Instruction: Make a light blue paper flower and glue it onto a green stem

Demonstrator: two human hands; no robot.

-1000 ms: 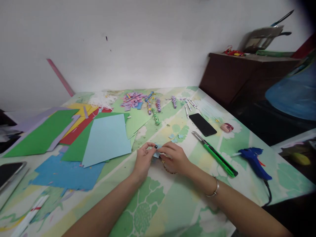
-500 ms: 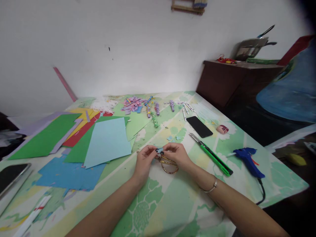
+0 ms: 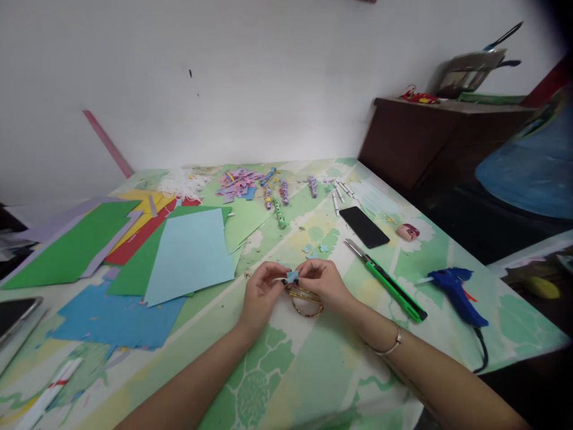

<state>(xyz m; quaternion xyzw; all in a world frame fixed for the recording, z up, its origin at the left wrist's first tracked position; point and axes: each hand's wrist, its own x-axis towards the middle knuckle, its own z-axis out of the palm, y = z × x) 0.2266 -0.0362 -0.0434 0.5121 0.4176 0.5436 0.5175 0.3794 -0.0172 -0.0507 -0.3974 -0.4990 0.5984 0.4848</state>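
Note:
A small piece of light blue paper (image 3: 292, 276) is pinched between the fingertips of both hands. My left hand (image 3: 263, 294) has thumb and fingers closed on its left side. On its right side my right hand (image 3: 326, 286) grips it the same way. Gold-handled scissors (image 3: 308, 312) show just under the right fingers; whether that hand also holds them I cannot tell, and their blades are mostly hidden. A few light blue paper cut-outs (image 3: 323, 248) lie on the table beyond the hands.
Left are a light blue sheet (image 3: 190, 257), green paper (image 3: 74, 248) and blue paper (image 3: 116, 319). Right are a green utility knife (image 3: 394, 286), a phone (image 3: 364, 227) and a blue glue gun (image 3: 461, 298). Paper scraps (image 3: 239, 184) and decorated rolls (image 3: 284, 192) lie further back.
The blue paper piece now shows more of its face above the fingertips. Both hands keep their pinch in nearly the same place. The camera view has shifted slightly.

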